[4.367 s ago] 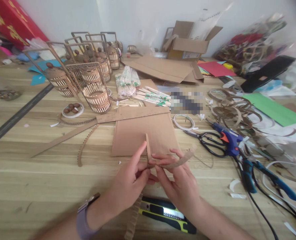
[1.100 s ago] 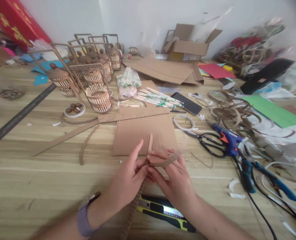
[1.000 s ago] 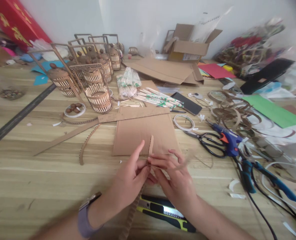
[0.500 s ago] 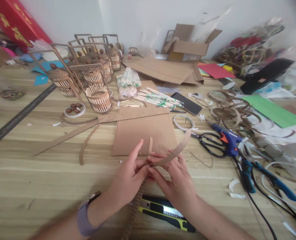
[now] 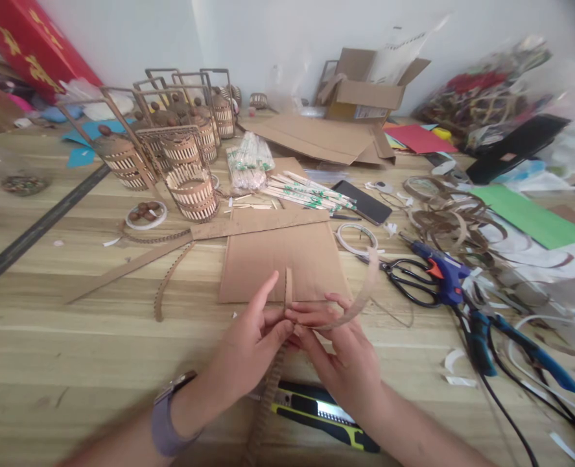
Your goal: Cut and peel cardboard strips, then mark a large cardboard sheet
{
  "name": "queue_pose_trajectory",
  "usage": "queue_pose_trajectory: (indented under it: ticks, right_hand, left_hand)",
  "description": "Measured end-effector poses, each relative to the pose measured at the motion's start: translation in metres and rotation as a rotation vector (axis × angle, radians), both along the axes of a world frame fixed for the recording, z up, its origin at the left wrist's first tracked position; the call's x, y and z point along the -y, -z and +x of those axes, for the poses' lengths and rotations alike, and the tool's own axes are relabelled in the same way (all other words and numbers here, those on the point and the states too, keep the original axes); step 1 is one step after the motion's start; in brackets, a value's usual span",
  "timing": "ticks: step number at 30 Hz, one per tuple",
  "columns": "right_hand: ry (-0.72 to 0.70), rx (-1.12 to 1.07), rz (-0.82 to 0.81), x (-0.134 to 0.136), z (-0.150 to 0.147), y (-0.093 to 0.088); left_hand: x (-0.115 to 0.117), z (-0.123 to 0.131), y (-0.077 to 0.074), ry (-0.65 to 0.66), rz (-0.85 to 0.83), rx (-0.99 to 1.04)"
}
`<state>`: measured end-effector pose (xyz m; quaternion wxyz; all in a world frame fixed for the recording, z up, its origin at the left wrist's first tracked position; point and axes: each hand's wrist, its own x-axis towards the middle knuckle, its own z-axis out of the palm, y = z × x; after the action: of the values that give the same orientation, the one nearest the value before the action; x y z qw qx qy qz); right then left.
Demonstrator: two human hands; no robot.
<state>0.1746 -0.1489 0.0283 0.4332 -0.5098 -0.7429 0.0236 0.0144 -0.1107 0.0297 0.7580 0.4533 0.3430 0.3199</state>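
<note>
My left hand (image 5: pixel 251 347) pinches a narrow corrugated cardboard strip (image 5: pixel 266 405) between thumb and fingers. One end of it points up past my fingertips, and the ribbed length runs down toward me. My right hand (image 5: pixel 345 353) is closed at the same spot, its thumb and fingertips against my left thumb. From that pinch a thin brown paper strip (image 5: pixel 369 285) curls up to the right, over my right fingers. The exact contact is hidden by the fingertips. Under my wrists lies a black-and-yellow utility knife (image 5: pixel 316 412). A flat cardboard sheet (image 5: pixel 268 266) lies just beyond my hands.
Small lidded stick baskets (image 5: pixel 192 194) with frame handles stand at back left. To the right lie scissors (image 5: pixel 411 282), a blue glue gun (image 5: pixel 440 269), pliers (image 5: pixel 481 340) and curled paper strips (image 5: pixel 437 211). A phone (image 5: pixel 365 201) and a tape roll (image 5: pixel 358 239) are beyond the sheet.
The thin paper strip has swung right and bows in a wider curve. The cardboard strip's upper end has tilted slightly left. My right hand has shifted very little.
</note>
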Motion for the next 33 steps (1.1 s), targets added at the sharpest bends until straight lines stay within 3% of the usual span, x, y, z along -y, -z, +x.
queue_pose_trajectory:
  ticks: [6,15,21,28,33]
  right_hand:
    - [-0.003,0.029,-0.001,-0.001,0.001,0.003]
    - [0.09,0.03,-0.036,0.0,0.004,-0.007]
    - [0.045,-0.005,-0.008,0.0,0.003,-0.001]
    - [-0.022,0.071,-0.003,0.0,0.002,0.002]
    - [0.036,0.006,-0.02,-0.001,0.004,-0.004]
  left_hand:
    - [0.0,0.0,0.001,0.01,0.019,-0.028]
    - [0.003,-0.001,-0.001,0.046,0.05,-0.099]
    - [0.002,0.0,-0.003,0.028,0.004,-0.015]
    - [0.0,0.0,-0.001,0.0,-0.003,-0.054]
    - [0.002,-0.001,-0.003,0.048,0.049,-0.107]
